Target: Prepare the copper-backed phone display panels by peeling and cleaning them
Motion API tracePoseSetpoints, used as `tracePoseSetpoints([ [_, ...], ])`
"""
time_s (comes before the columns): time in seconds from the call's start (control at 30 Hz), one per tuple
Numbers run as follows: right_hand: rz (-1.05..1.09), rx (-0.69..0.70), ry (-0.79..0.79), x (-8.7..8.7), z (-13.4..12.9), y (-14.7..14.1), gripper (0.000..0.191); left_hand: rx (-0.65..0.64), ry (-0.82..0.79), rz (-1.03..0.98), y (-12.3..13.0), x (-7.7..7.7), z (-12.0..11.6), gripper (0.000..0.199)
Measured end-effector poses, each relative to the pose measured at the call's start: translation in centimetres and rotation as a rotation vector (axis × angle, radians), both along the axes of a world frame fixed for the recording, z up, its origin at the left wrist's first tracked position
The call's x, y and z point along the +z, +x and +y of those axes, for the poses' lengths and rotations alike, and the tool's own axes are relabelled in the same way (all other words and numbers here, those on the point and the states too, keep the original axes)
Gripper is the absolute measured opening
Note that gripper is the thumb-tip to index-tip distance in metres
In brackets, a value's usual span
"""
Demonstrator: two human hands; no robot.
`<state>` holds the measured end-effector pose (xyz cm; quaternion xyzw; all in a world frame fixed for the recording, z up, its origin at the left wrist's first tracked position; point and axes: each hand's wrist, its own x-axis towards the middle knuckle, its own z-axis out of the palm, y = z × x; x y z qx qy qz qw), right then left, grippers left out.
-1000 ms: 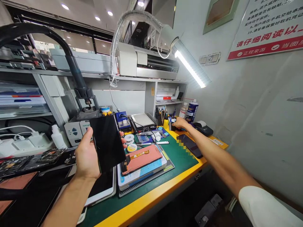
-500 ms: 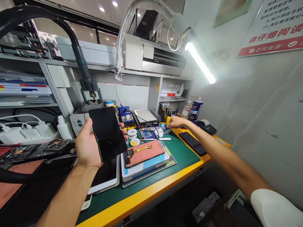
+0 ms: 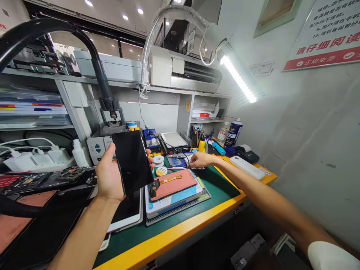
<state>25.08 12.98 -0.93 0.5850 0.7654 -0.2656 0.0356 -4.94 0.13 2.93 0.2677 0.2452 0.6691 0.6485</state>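
Note:
My left hand grips a black phone by its edges, thumb at one side and fingertips at the other, screen facing up toward me. Below it lies a white-framed tablet. My right hand is closed, fingers bent down over small items at the back of the green mat; what it pinches, if anything, is hidden. Just in front of it, a pink phone panel with an orange flex cable rests on a white and blue box.
Solder spools, a blue soldering station and a yellow bottle line the back. A white phone lies at the right. A black flexible arm hangs at the left; circuit boards lie beneath it.
My right hand has moved left and toward me, away from the yellow bottle. A white phone now shows at the right, where a dark one lay nearby. My left hand still holds the black phone.

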Motion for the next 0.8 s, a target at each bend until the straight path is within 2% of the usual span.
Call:
tracePoseSetpoints([
  [0.17, 0.038, -0.1, 0.032, -0.6, 0.1, -0.1, 0.026, -0.01, -0.015, -0.005, -0.3, -0.3, 0.2, 0.058],
  [0.3, 0.088, -0.134, 0.065, -0.3, 0.8, 0.4, 0.024, -0.032, -0.015, -0.03, -0.2, -0.4, 0.1, 0.057],
  [0.5, 0.121, -0.038, 0.192, 1.2, 2.0, 1.0, 0.026, -0.05, -0.016, -0.061, 0.1, 0.0, -0.3, 0.055],
  [0.8, -0.008, 0.128, 0.427, 0.3, 2.3, -1.7, 0.031, -0.122, -0.041, 0.038, -0.4, -0.3, -0.2, 0.064],
])
